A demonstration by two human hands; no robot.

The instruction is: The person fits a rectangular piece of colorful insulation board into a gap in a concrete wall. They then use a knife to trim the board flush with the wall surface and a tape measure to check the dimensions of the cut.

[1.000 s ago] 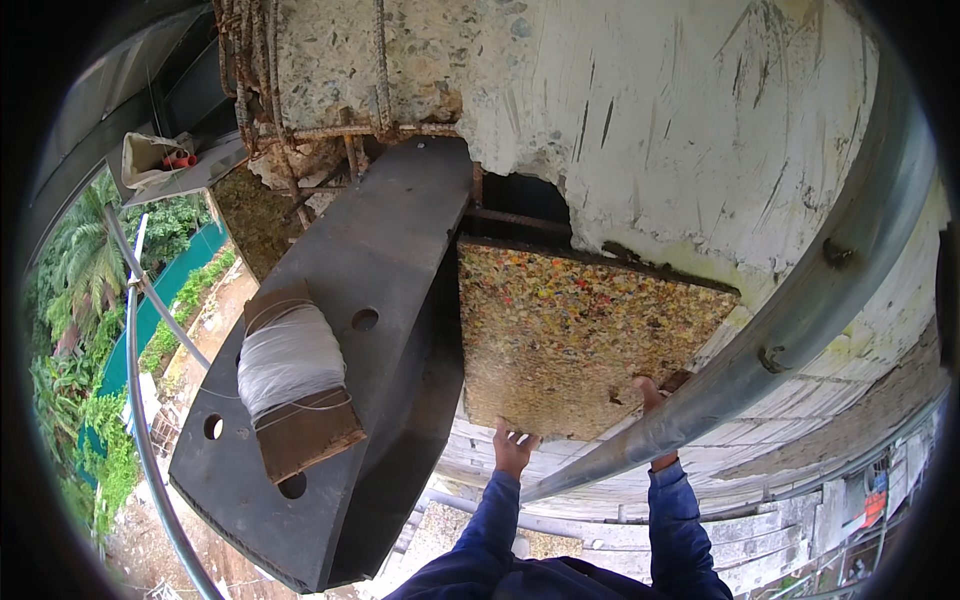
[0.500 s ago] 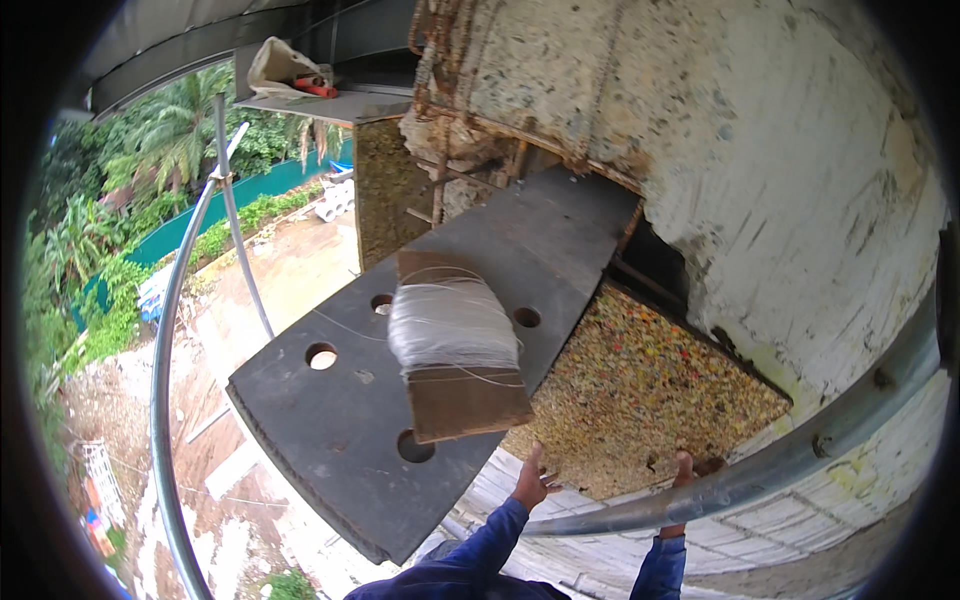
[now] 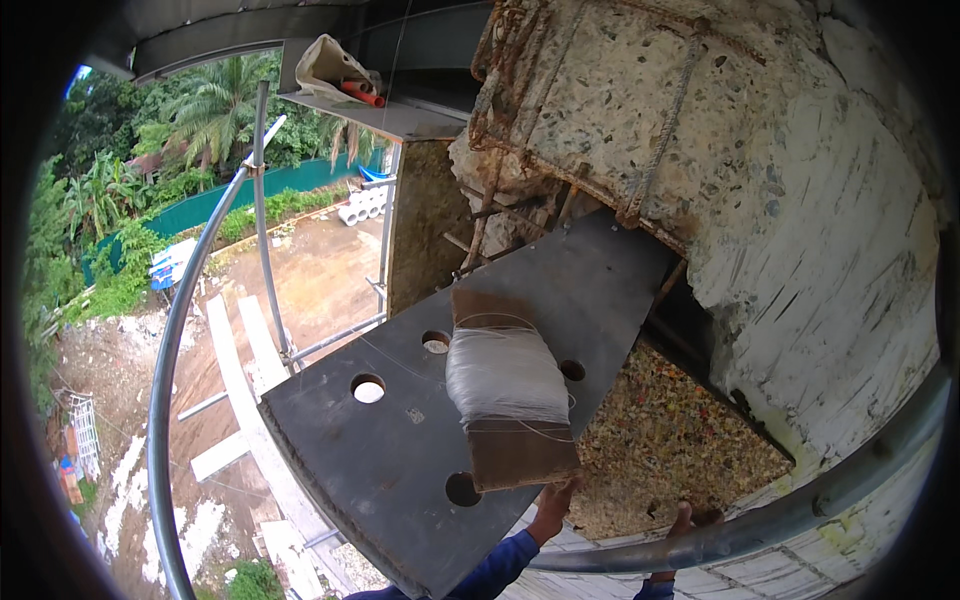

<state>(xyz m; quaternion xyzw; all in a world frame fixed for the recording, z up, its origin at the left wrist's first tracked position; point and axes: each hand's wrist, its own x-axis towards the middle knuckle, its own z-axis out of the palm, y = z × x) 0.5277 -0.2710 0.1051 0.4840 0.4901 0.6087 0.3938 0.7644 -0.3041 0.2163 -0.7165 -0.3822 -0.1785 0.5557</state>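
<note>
A short wooden board wound with white line lies on a dark steel plate with several round holes. At the board's near right corner is my left hand, fingers drawn together against its edge; the fingertips are partly hidden. My right hand is farther right, beside a speckled panel and behind a curved metal pipe. Its thumb stands apart from the fingers and nothing shows in it. The pipe covers part of that hand.
Broken concrete with rusty rebar rises beyond the plate. A tall curved pipe and an upright post stand at left, with ground far below. A white sack with orange pieces sits on a ledge.
The view has shifted, so the plate and board appear lower and farther right. My left hand, earlier spread below the board, has come up to its near right corner. My right hand stays near the pipe.
</note>
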